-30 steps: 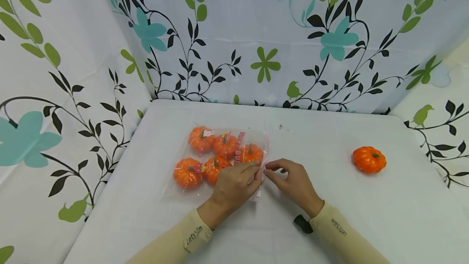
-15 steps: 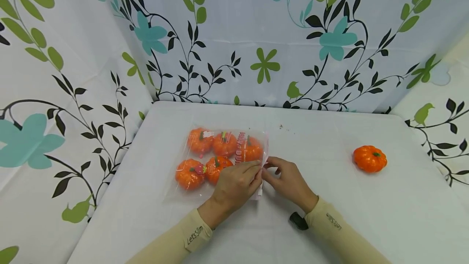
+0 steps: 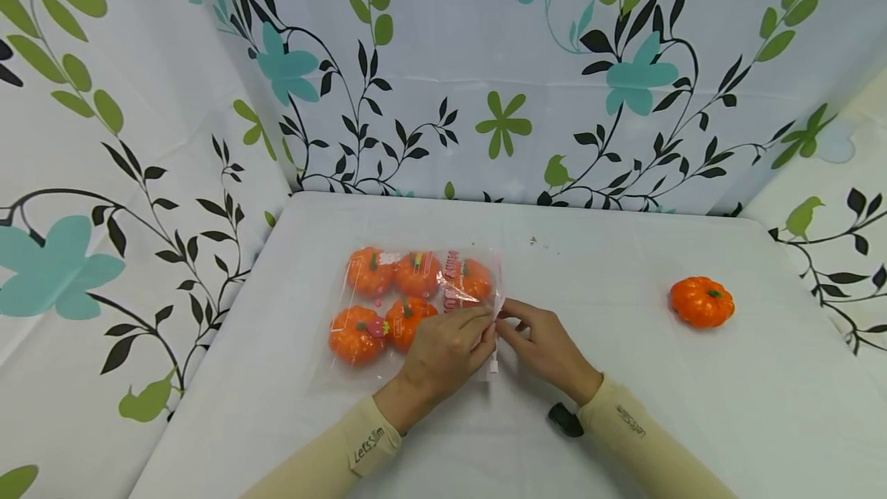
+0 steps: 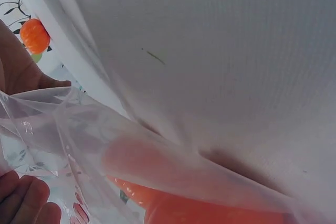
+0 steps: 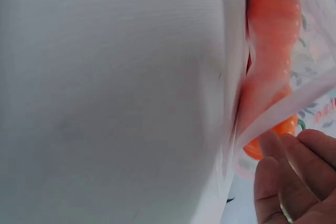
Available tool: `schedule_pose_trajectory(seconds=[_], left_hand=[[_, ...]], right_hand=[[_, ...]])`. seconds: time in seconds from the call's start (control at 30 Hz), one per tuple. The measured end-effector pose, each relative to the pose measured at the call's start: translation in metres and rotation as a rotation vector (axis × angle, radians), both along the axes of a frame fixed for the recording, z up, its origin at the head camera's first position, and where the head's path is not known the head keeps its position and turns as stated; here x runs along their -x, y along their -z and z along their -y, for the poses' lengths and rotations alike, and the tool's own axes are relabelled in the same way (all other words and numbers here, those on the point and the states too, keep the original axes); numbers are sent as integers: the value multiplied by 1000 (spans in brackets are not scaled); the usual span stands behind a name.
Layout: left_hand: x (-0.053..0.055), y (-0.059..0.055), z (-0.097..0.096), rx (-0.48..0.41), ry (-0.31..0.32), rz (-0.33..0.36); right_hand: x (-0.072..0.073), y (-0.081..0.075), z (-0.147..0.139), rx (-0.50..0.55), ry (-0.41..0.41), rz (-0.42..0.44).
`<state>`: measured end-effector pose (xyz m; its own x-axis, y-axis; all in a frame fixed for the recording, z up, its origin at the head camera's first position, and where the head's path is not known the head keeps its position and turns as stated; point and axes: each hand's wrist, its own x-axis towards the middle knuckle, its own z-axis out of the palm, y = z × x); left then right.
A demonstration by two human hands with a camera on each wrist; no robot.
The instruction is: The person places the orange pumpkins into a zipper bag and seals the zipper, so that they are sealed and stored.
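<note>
A clear zip bag with pink print lies on the table, several small orange pumpkins inside it. My left hand overlaps the bag's lower right part, thumb and fingers pinching its right edge. Directly across from it, my right hand pinches the same edge between thumb and forefinger. A small white slider shows on that edge just below the fingers. In the right wrist view, the right hand's fingers are at the bag's pale edge strip. The left wrist view shows the raised, see-through film between both hands.
One loose orange pumpkin sits at the right of the white table. A small black device is beside the right wrist. Some tiny dark specks lie behind the bag. A patterned curtain hangs around the table.
The right hand has shifted slightly left, closer to the left hand. The bag's upper part and the pumpkins in it have moved slightly left and nearer. The left hand has stayed in place.
</note>
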<state>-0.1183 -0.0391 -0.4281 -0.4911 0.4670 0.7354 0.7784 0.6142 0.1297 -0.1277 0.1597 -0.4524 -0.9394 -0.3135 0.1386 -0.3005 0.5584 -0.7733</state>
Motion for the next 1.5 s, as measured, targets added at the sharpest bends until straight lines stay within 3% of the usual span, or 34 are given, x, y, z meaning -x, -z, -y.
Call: schedule_pose_trajectory(seconds=[0.17,0.33,0.67,0.83,1.13,1.5], left_hand=[[0,-1,-2,9,-7,0],[0,1,-2,9,-15,0],[-3,7,-5,16,6,1],[-4,7,-4,22,7,17],[-5,6,-4,19,8,48],[-7,5,-4,24,-7,89]], right_hand=[[-10,0,-25,-6,66,-117],[-13,-6,-57,-76,161,-242],[0,-47,-141,-160,420,-245],[13,-58,-183,-204,511,-138],[18,-44,-238,-227,637,249],[4,-22,-255,-252,674,388]])
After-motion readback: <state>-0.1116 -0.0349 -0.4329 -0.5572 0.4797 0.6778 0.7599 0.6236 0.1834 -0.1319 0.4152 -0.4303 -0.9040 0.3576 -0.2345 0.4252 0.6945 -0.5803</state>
